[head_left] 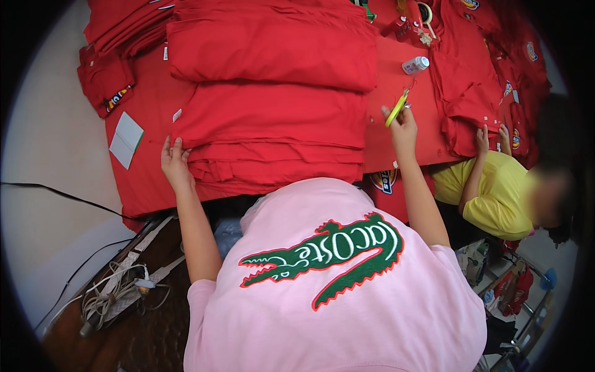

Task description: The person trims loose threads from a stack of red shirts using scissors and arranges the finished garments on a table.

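A tall stack of folded red garments point(273, 118) lies in front of me on the red-covered table. At its left edge is my left hand point(178, 164), fingers stretched out and slightly apart, touching the cloth near the lower folds. My right hand point(404, 130) is raised over the table to the right of the stack. It is closed around yellow thread snips point(397, 110), whose tip points up and away from me. A small white label point(177, 115) sticks out from the stack's left side, just above my left hand.
On the left lies a white-and-green booklet point(126, 140). A white bottle point(415, 65) and a tape roll point(425, 13) are at the far right. A person in a yellow top point(489, 192) handles red garments point(465, 118) there. Tangled cables point(118, 294) lie lower left.
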Demonstrator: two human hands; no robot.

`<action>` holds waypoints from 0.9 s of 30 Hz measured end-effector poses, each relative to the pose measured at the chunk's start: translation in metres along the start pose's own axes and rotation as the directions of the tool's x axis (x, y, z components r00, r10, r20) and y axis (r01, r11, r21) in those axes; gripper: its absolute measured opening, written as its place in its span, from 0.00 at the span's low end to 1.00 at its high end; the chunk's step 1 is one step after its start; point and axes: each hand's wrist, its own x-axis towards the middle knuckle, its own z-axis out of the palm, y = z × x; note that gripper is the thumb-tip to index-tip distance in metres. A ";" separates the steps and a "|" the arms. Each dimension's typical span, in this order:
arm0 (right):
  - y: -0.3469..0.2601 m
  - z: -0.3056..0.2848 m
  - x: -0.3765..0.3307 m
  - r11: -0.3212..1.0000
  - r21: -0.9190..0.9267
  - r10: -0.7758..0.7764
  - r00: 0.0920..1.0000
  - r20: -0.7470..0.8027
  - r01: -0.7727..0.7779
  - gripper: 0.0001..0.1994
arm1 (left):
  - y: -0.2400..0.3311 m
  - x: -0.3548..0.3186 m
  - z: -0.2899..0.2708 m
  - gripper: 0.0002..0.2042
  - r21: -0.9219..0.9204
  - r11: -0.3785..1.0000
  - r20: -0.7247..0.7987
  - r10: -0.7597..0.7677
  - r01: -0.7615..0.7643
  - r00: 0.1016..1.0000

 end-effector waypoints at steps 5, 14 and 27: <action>0.017 0.019 -0.063 0.978 -0.203 0.086 0.978 0.189 -0.047 0.12 | 0.001 0.018 -0.012 0.14 0.256 0.962 0.001 -0.093 0.090 0.996; -0.041 -0.025 -0.001 0.937 -0.155 0.338 0.695 0.635 -0.314 0.10 | 0.072 0.071 -0.025 0.17 0.618 0.676 -0.007 -0.505 0.401 0.863; -0.056 -0.052 0.043 0.945 0.324 -0.053 0.951 0.305 -0.051 0.11 | 0.039 -0.095 0.167 0.09 0.227 0.926 0.700 0.062 -0.303 0.711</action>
